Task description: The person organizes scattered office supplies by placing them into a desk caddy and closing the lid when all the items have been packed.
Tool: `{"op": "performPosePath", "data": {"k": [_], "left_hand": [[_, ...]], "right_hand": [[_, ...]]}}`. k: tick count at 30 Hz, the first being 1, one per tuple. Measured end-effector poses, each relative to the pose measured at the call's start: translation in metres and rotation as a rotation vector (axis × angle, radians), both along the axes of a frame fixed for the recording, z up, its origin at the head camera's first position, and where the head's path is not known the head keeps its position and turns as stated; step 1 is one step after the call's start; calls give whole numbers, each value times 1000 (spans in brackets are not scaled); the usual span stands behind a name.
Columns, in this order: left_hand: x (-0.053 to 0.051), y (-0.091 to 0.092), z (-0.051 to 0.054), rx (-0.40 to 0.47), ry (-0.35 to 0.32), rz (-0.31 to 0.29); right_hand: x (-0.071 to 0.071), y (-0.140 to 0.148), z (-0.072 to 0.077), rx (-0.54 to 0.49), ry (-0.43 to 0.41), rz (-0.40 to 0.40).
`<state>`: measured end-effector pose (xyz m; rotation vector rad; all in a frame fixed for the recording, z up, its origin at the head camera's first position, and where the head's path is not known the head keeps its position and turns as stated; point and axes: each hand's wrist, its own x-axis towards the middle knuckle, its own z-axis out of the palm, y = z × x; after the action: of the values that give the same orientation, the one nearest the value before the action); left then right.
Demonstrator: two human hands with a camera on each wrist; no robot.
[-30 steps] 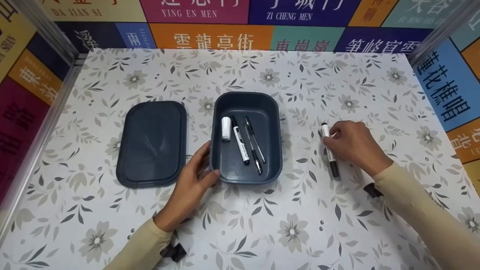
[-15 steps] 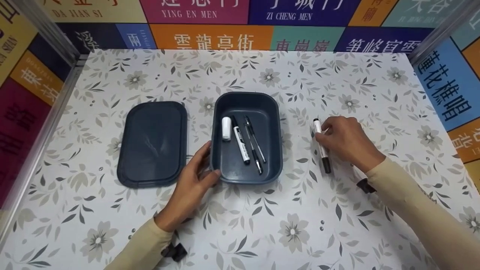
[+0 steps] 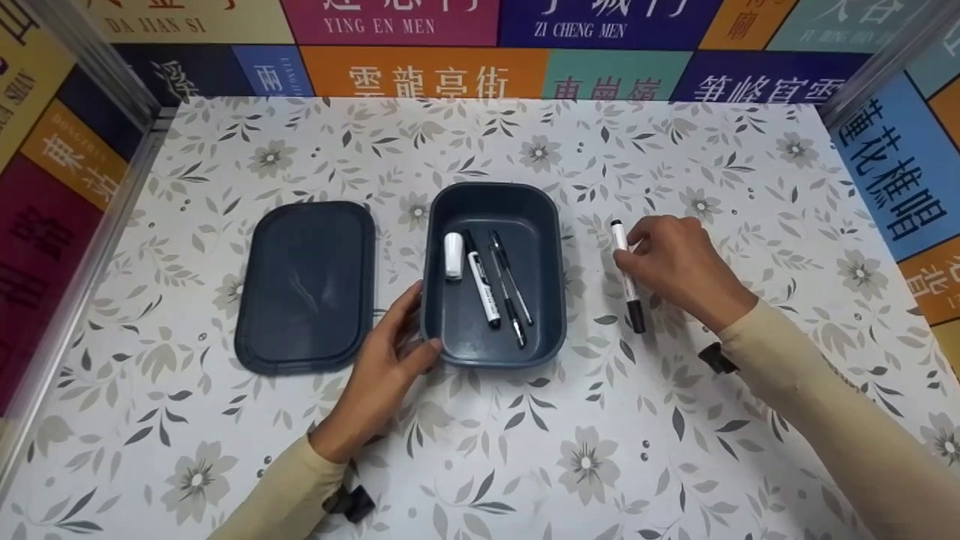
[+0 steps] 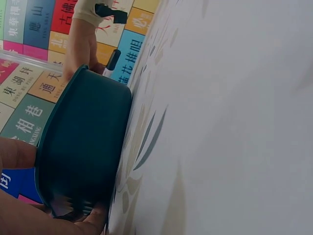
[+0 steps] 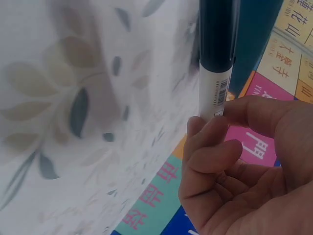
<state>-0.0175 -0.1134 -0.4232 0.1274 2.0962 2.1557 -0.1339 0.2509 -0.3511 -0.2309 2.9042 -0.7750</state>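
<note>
A dark blue plastic box (image 3: pixel 496 349) without its lid stands mid-table. My left hand (image 3: pixel 384 371) holds it at the near left corner, thumb at the rim and fingers along the left side; the left wrist view shows the box wall (image 4: pixel 88 142) between them. Inside lie a white cap-like piece (image 3: pixel 453 256), a white marker with black ends (image 3: pixel 484 289) and two slim clear pens with black parts (image 3: pixel 504 289). Right of the box, my right hand (image 3: pixel 675 255) pinches another white marker (image 3: pixel 627 281) by its barrel, black cap toward me. That marker's cap (image 5: pixel 217 36) fills the top of the right wrist view.
The dark blue lid (image 3: pixel 306 289) lies flat left of the box. A floral cloth (image 3: pixel 585 465) covers the table. Panels with coloured lettering (image 3: pixel 427 75) stand behind and at both sides. Each wrist wears a black strapped device (image 3: pixel 349 504).
My right hand has carried the marker leftward and a little away from me, nearer the box. The left hand, box and lid have stayed put.
</note>
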Motion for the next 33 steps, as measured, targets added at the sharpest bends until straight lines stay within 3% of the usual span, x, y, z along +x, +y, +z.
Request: {"op": "performPosePath", "data": {"k": [10, 21, 33], "left_hand": [[0, 0, -1, 4, 3, 2], [1, -1, -1, 13, 16, 7], [1, 0, -1, 19, 13, 7]], "right_hand": [[-4, -20, 11, -5, 86, 38], [-4, -43, 21, -26, 94, 79], [-5, -64, 22, -56, 112, 104]]}}
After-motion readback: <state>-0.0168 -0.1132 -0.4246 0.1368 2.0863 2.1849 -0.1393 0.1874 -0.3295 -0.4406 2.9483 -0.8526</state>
